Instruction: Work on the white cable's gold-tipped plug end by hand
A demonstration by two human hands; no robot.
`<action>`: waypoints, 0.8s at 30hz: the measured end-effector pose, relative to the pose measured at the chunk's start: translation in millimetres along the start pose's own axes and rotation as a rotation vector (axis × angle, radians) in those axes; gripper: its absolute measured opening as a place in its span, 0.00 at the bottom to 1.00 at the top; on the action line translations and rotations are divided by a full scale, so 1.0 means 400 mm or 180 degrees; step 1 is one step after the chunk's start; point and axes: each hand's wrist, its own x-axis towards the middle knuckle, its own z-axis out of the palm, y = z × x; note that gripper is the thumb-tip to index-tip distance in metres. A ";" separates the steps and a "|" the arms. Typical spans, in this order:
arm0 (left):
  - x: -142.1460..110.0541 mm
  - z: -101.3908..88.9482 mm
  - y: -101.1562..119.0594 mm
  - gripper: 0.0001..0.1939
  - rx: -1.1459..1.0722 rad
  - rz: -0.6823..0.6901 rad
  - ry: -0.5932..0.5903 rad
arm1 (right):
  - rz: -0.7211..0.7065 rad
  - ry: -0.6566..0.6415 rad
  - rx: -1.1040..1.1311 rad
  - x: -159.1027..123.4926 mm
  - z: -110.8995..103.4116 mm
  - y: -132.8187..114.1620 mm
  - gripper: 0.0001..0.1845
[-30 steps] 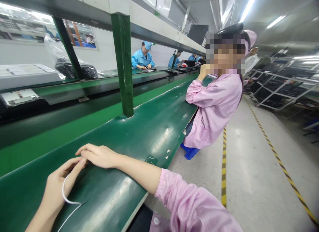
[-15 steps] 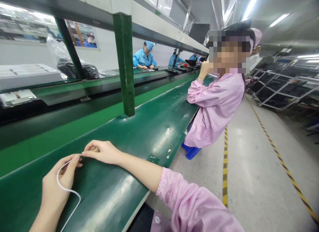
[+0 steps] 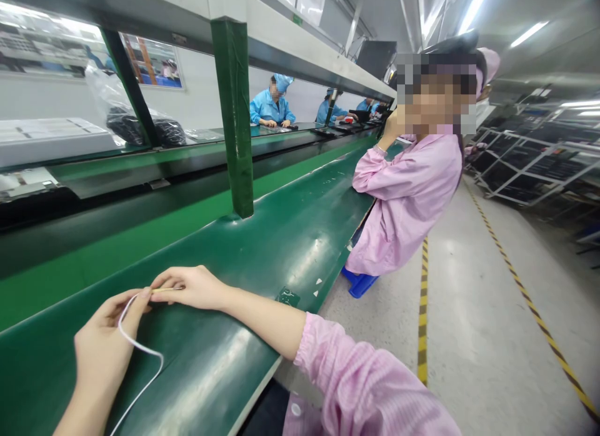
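Green conveyor belt (image 3: 281, 236) below; left hand (image 3: 105, 342) pinches a thin white cord (image 3: 140, 348), right hand (image 3: 192, 286) pinches a small stick (image 3: 166, 290), fingertips meeting.

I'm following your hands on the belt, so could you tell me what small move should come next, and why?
Probably ease the hands apart to draw the white cord straight. The left hand pinches it in a slack loop, while the right hand pinches a thin stick whose tip meets the left fingertips.
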 end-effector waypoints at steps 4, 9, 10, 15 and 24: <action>0.009 -0.003 -0.011 0.26 -0.0033 0.0110 0.0088 | 0.0132 0.0282 0.0315 -0.005 0.002 -0.014 0.09; 0.021 -0.005 -0.030 0.21 -0.0246 0.0349 0.0165 | 0.0225 0.0377 0.0620 0.003 -0.001 -0.019 0.07; 0.024 -0.004 -0.034 0.21 -0.0293 0.0371 0.0203 | 0.0267 0.0369 0.0738 0.005 -0.002 -0.017 0.07; 0.049 -0.004 -0.065 0.19 -0.0534 0.0179 0.0371 | 0.0572 0.0470 0.1334 0.018 -0.010 -0.007 0.08; 0.079 -0.005 -0.102 0.20 -0.0935 0.0230 0.0158 | 0.0776 0.0494 0.1481 0.027 -0.016 -0.010 0.09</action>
